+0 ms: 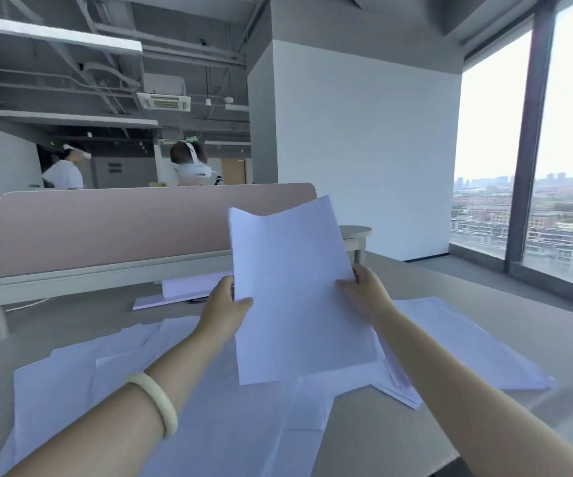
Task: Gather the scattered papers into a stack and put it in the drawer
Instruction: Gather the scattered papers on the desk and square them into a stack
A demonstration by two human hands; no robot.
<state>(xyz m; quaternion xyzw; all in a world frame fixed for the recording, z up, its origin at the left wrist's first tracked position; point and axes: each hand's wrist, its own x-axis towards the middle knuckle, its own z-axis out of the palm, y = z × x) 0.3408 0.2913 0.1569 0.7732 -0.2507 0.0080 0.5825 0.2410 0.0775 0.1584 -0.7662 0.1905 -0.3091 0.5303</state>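
Both hands hold a sheaf of white paper sheets (295, 290) upright above the grey desk (484, 301): the left hand (224, 309) grips its left edge, the right hand (364, 294) its right edge. More loose white sheets (106, 383) lie scattered on the desk beneath.
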